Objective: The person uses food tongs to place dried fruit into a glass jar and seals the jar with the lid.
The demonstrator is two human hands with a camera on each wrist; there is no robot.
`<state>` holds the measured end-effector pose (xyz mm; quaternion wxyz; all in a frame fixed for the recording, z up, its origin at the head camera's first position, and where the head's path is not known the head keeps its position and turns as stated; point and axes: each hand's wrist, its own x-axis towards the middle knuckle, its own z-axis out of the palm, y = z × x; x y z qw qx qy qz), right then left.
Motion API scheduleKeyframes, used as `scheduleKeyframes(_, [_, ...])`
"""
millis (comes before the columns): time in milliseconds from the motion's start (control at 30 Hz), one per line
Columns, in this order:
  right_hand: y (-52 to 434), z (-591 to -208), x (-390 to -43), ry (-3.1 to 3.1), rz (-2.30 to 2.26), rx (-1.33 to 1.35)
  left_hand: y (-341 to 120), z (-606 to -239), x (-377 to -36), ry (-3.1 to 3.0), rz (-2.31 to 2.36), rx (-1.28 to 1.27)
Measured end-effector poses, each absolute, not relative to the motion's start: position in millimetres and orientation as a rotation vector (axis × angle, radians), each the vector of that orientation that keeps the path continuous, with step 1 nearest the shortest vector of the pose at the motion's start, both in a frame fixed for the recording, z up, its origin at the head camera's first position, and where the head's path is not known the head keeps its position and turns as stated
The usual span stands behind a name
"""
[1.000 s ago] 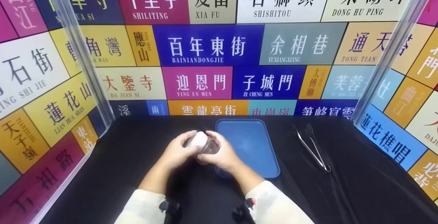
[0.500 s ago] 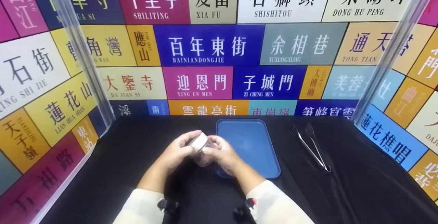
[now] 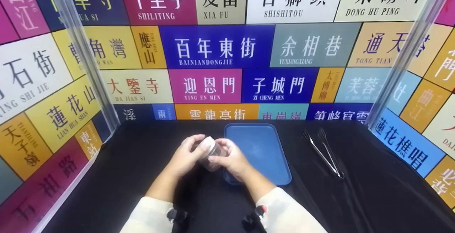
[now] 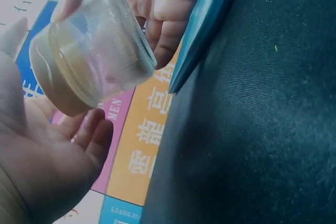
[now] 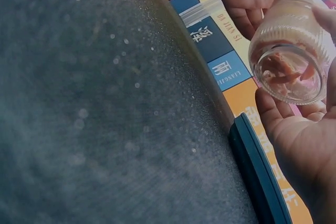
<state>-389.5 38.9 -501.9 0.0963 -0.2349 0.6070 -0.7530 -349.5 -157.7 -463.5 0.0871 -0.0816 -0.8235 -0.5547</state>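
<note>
A small clear jar [image 3: 209, 151] is held tilted between curled fingers [image 4: 163, 24] of the right hand [image 3: 231, 160] at its body, while the left hand [image 3: 185, 156] cups its pale lid (probably to twist it), above the dark surface [image 3: 355, 204] beside a blue tray [image 3: 263, 147].

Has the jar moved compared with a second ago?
Yes, slightly. The jar with its white lid has tilted and shifted a little left, away from the blue tray, held between the left hand and the right hand.
</note>
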Motion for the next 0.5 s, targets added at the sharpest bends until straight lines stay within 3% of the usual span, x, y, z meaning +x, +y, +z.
scheduleKeyframes(233, [39.4,-502.2,-389.2,1.815,-2.222,-0.688,-155.7,-460.5,-347.6,-2.512,-1.551,-0.214])
scheduleKeyframes(500, [40.0,-502.1,-389.5,1.85,-2.194,-0.7,-159.8,-464.6,-348.9,-2.405,-1.772,-0.393])
